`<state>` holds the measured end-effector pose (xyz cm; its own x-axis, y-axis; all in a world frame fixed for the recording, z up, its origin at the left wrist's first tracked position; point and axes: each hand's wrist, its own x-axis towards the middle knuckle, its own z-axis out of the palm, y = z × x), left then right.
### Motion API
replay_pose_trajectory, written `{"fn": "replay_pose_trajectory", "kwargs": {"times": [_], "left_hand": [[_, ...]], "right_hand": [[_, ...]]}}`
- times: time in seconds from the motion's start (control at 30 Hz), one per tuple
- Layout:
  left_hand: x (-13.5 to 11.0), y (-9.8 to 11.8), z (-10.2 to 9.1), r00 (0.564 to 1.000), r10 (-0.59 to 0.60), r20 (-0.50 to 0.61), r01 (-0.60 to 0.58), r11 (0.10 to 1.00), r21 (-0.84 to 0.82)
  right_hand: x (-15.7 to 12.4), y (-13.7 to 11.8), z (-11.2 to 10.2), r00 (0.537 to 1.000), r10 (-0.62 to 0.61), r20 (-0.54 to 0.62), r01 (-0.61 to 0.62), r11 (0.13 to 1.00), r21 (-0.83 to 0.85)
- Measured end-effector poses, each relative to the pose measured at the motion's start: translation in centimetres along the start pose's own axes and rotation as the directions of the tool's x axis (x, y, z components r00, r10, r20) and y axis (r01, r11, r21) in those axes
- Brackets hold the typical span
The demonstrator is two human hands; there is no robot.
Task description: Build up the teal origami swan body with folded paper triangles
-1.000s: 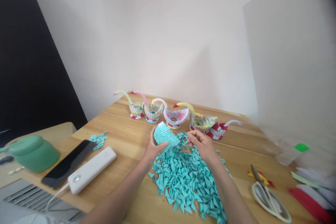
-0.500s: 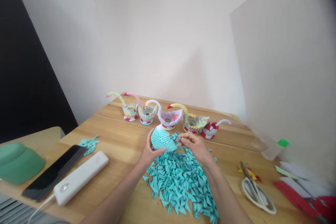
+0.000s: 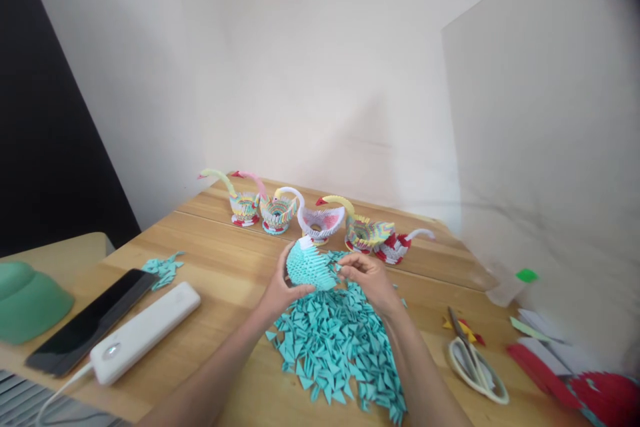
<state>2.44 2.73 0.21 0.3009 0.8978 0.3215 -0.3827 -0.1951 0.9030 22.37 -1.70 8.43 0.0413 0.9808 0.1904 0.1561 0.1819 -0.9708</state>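
My left hand (image 3: 285, 283) is wrapped round the left side of a rounded turquoise model (image 3: 309, 265) built from folded paper pieces, with a white patch (image 3: 306, 243) at its top. Close to the model's right side, my right hand (image 3: 364, 275) pinches a small turquoise folded paper piece (image 3: 338, 268) between thumb and fingertips. Whether that piece touches the model I cannot tell. Below both hands spreads a heap of turquoise paper triangles (image 3: 340, 347) on the wooden table (image 3: 220, 267).
Several folded-paper swans (image 3: 321, 221) stand in a row behind the hands. On the left lie a black phone (image 3: 93, 320), a white power bank (image 3: 147, 330) with a cable, a few turquoise pieces (image 3: 164, 269) and a green object (image 3: 33, 303). Scissors (image 3: 473, 360) and red paper (image 3: 543, 373) lie right.
The view has shifted slightly, so most things on the table appear a little further left. Both hands keep their hold; the right hand's piece stays beside the model.
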Motion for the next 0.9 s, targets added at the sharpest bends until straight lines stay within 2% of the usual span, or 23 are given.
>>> {"fn": "replay_pose_trajectory", "kwargs": {"times": [0.23,0.63,0.9], "left_hand": [[-0.11,0.01,-0.02,0.999,-0.036,0.009,0.036,0.999,0.027],[-0.07,-0.60,-0.33,0.999,-0.018,0.035,0.016,0.998,0.057],[-0.24,-0.05,-0.16,0.999,-0.030,0.043,0.029,0.999,0.034]], "right_hand": [[0.31,0.35,0.09,1.000,-0.006,-0.020,0.005,0.999,-0.043],[0.30,0.41,0.27,1.000,0.008,-0.008,-0.009,1.000,-0.017],[0.35,0.59,0.26,1.000,0.014,0.005,-0.014,0.999,-0.029]]}}
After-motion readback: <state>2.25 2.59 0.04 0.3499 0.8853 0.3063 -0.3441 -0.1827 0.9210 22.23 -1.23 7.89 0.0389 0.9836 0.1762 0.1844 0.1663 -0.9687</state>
